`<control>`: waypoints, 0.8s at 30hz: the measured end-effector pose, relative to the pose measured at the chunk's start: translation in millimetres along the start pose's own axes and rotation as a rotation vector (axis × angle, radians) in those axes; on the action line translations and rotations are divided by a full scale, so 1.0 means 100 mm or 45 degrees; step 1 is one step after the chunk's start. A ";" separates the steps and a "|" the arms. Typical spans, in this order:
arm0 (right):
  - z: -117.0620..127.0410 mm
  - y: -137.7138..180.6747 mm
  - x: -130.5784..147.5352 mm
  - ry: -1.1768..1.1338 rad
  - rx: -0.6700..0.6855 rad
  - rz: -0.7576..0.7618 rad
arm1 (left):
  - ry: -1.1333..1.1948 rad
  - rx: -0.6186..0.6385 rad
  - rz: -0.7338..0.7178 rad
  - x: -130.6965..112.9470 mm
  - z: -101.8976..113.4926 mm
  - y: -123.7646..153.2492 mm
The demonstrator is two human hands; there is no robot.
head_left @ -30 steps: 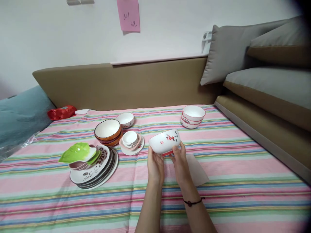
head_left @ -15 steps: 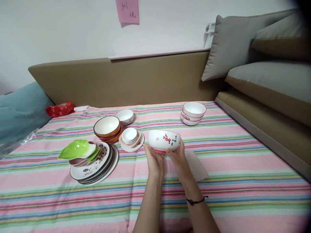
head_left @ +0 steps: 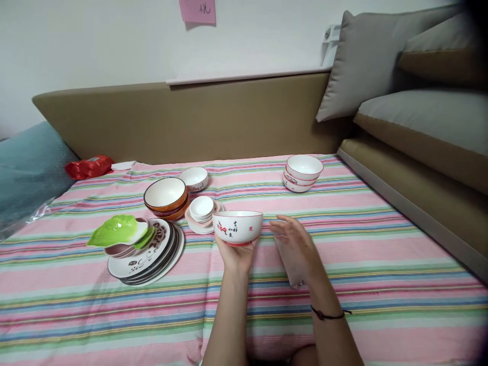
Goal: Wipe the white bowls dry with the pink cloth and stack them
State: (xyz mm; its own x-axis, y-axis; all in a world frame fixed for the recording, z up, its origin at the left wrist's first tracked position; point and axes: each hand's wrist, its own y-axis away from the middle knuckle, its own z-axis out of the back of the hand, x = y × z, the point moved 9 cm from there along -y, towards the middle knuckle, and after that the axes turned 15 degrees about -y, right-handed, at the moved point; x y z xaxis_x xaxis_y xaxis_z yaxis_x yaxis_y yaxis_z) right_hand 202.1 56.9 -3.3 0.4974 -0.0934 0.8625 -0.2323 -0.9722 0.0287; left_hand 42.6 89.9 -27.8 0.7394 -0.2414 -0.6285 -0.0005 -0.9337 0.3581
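Note:
A white bowl [head_left: 238, 227] with a red rim, red blossoms and dark characters rests upright on my left hand [head_left: 236, 256], which supports it from beneath. Part of that hand is hidden under the bowl. To the right of the bowl is my right hand [head_left: 295, 239], open and apart from it, fingers stretched toward the bowl. A dark cord bracelet [head_left: 330, 315] circles the right wrist. Beneath the right hand lies a white sheet of paper [head_left: 290, 267], partly covered by the hand and forearm.
On the striped cloth [head_left: 152, 315], left, are stacked plates [head_left: 131, 262] under a green leaf-shaped dish [head_left: 114, 231], brown bowls [head_left: 166, 195], small white dishes [head_left: 202, 207] and a patterned bowl [head_left: 194, 178]. Stacked red-rimmed bowls [head_left: 304, 165] stand at back right. Cushions [head_left: 427, 112] line the right.
My right hand has let go of the bowl and moved right. My left hand alone now holds it, a little further left, and the bowl has turned, shifting its pattern leftward.

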 end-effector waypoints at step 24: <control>1.07 -0.01 -0.24 0.738 -0.318 -0.471 | -0.013 -0.071 0.113 0.07 -0.03 0.00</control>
State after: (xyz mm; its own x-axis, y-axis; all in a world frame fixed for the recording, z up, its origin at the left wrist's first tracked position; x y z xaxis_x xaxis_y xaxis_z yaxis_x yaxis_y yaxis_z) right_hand 280.1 37.0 -78.2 0.0743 0.4278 0.9008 -0.3530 -0.8336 0.4250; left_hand 50.0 89.0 -30.5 0.7313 -0.3252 -0.5995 -0.0275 -0.8924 0.4504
